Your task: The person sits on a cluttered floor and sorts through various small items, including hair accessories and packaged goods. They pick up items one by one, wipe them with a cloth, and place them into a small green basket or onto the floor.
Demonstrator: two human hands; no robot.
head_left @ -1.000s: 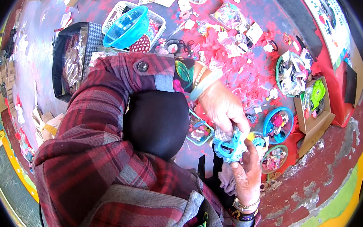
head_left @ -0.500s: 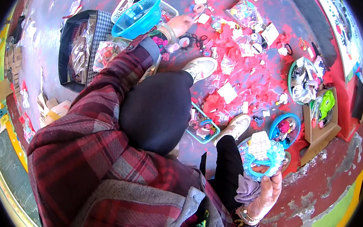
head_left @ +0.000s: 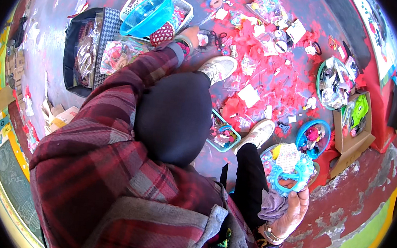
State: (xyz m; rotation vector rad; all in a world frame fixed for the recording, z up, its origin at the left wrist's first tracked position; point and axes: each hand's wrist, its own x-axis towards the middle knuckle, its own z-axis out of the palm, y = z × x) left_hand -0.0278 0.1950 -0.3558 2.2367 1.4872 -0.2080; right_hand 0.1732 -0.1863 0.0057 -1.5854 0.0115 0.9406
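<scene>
My left hand (head_left: 191, 35) is low over the floor beyond my left knee, beside a white basket (head_left: 184, 4) and a black corded item (head_left: 212, 40). Its fingers are too small and partly hidden for me to make out a grip. Next to its wrist, a dark red patterned piece (head_left: 162, 34) shows under the tilted blue basket (head_left: 146, 15). At the lower right, my right hand (head_left: 292, 213) is closed on a light-blue ruffled ring-shaped hair accessory (head_left: 281, 180). A white card (head_left: 288, 158) is at its top. A grey-purple cloth (head_left: 273, 206) hangs beside that hand.
Red scraps, cards and small packets litter the floor ahead. A black bin (head_left: 76, 53) holds bagged goods at left. On the right are a green-rimmed basket (head_left: 319, 94), a blue basket (head_left: 326, 138) and a cardboard box (head_left: 353, 144). A small teal-rimmed basket (head_left: 227, 148) sits between my shoes.
My left hand has drawn back toward me, and slightly left, from the scattered small items. The dark red patterned piece shows more now. My right hand keeps its hold, almost still.
</scene>
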